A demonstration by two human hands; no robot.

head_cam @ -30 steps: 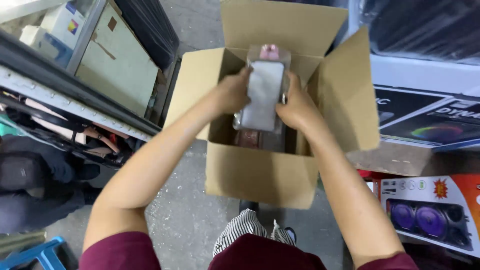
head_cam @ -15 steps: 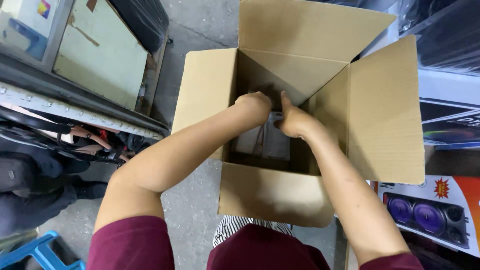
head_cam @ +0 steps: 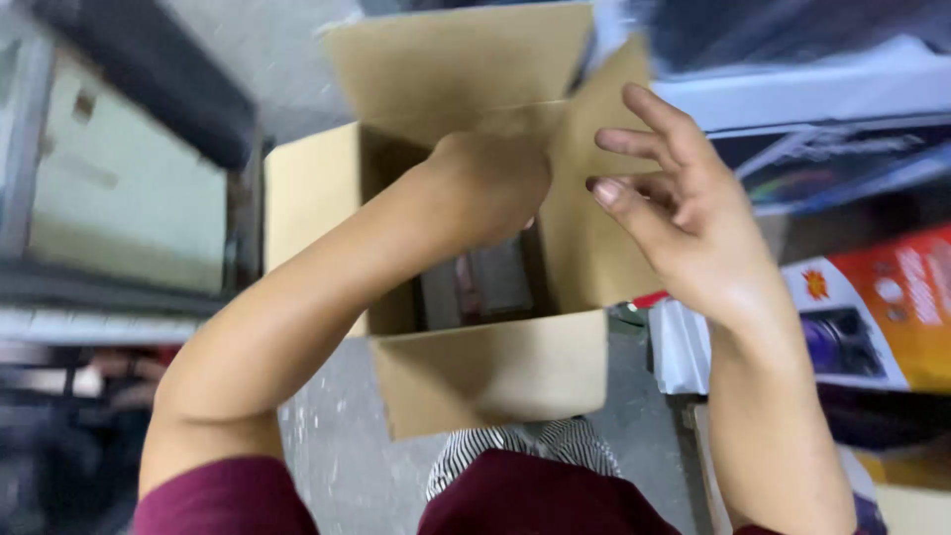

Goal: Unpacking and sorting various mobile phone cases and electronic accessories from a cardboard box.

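An open brown cardboard box (head_cam: 495,372) stands on the floor in front of me, its flaps up. Plastic-wrapped packages (head_cam: 485,282) lie deep inside it. My left hand (head_cam: 490,188) hovers over the box opening with its back towards me and the fingers curled down; the blur hides whether anything is in it. My right hand (head_cam: 674,208) is raised beside the right flap (head_cam: 580,238), fingers spread, holding nothing. The whole view is motion-blurred.
An orange printed carton picturing a speaker (head_cam: 872,307) lies to the right, with darker printed cartons (head_cam: 822,163) behind it. A pale panel (head_cam: 129,198) and dark shelving stand to the left. Grey concrete floor (head_cam: 337,466) shows below, and a striped cloth (head_cam: 515,446) lies near my lap.
The wrapped package went down into the box. My right hand has come out and up to the right, fingers now spread. The view swung right and blurred.
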